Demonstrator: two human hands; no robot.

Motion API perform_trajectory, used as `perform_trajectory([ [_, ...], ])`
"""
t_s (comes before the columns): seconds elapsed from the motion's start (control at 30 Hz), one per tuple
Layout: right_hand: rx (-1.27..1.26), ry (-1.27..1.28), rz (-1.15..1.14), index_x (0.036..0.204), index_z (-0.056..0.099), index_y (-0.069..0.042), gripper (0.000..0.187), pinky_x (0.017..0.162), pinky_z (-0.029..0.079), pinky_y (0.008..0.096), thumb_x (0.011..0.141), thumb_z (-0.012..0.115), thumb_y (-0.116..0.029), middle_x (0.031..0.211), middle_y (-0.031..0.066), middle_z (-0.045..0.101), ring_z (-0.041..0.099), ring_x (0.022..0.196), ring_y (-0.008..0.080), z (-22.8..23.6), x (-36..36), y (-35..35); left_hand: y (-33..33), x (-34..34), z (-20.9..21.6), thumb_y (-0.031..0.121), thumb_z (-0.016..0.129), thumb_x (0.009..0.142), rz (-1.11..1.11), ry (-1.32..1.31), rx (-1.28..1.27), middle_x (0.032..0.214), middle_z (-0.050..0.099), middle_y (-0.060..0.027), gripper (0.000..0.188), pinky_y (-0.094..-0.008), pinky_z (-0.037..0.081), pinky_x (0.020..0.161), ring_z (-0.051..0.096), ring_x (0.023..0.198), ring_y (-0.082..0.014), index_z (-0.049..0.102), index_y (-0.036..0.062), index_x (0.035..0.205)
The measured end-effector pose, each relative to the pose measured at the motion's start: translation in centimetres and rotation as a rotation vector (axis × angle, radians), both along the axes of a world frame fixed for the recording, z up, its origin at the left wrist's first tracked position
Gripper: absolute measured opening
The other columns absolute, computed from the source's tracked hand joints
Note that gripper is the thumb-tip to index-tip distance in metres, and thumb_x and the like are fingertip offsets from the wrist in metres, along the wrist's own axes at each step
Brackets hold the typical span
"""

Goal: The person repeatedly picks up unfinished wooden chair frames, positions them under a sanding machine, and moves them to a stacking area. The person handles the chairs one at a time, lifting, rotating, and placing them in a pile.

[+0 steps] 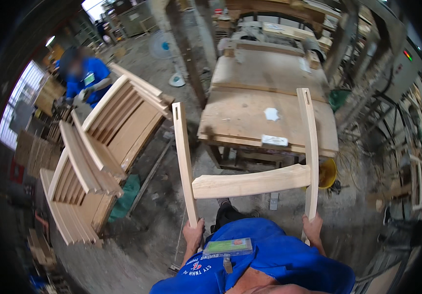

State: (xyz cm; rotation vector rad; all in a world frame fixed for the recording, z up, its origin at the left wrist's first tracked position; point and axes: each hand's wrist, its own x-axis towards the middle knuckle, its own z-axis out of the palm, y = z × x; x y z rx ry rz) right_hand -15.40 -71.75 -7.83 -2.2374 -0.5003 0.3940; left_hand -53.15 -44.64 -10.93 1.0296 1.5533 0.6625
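Note:
Both my hands carry a pale wooden chair frame (252,183): two long, slightly curved legs joined by one wide, arched crossrail. Its left leg (184,161) is gripped near the lower end by my left hand (194,233), fingers wrapped round the wood. My right hand (312,228) is closed the same way round the lower part of the right leg (311,147). A slot shows near the upper end of each leg. The frame is held in front of my body, its far ends pointing toward a wooden worktable (265,120).
On my left, a low bench (135,134) bears stacked curved wooden parts (86,161). Behind it a person in blue (91,78) handles something unclear. A yellow bucket (327,174) stands under the table's right corner. A fan (161,45) and a post (187,54) stand farther off.

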Motion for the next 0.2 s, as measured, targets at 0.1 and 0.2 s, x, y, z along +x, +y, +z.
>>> perform_trajectory([
  [0.1,-0.033,0.042,-0.127,0.103,0.069,0.003,0.030,0.070,0.055,0.0426,0.086,0.075,-0.021,0.082,0.0236,0.071,0.075,0.079,0.0377,0.3,1.3,-1.2,3.6,4.6,0.2,0.022,0.077,0.089,-0.189,0.014,0.077,0.069,0.064,-0.0032,0.026,-0.0301,0.050,0.054,0.061,0.059,-0.0122,0.066,-0.0007,0.090],
  [0.2,-0.155,-0.017,-0.246,0.108,0.071,0.002,0.037,0.076,0.055,0.0463,0.088,0.077,-0.028,0.086,0.0214,0.075,0.075,0.084,0.0350,1.4,4.6,1.2,9.6,11.4,2.2,0.028,0.075,0.091,-0.406,0.203,0.116,0.069,0.066,-0.0052,0.030,-0.0334,0.052,0.055,0.062,0.059,-0.0145,0.066,-0.0004,0.091],
])
